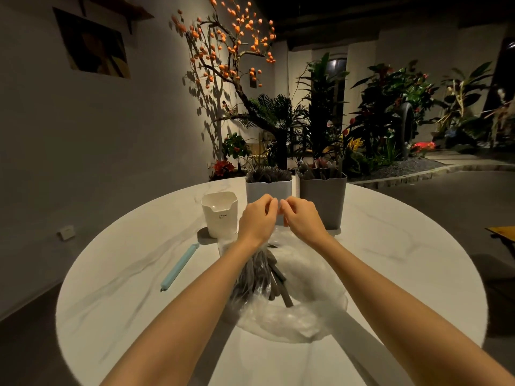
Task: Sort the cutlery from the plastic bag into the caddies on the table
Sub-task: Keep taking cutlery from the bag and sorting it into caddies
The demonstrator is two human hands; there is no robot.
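We see both hands raised together over the far end of a clear plastic bag (292, 310) that lies in the middle of a round white table (404, 260). The left hand (257, 218) and the right hand (302, 217) have their fingers curled and their fingertips nearly meeting, each pinching the thin top edge of the bag between thumb and fingers. The bag's mouth is drawn up towards the hands, and the rest of it spreads out flat on the table nearer to us.

Inside the bag lies a bundle of dark cutlery (259, 277), the pieces pointing roughly from near to far, just under the left wrist.

Beyond the hands stand two tall caddies side by side: a white caddy (267, 189) on the left and a grey caddy (323, 199) on the right, both already holding dark cutlery upright. To the left of these is a smaller white cup (220, 215), apart from the bag. A pale blue bag clip (178, 267) lies on the table to the left of the bag.

Plants (376, 112) fill the far side of the room.
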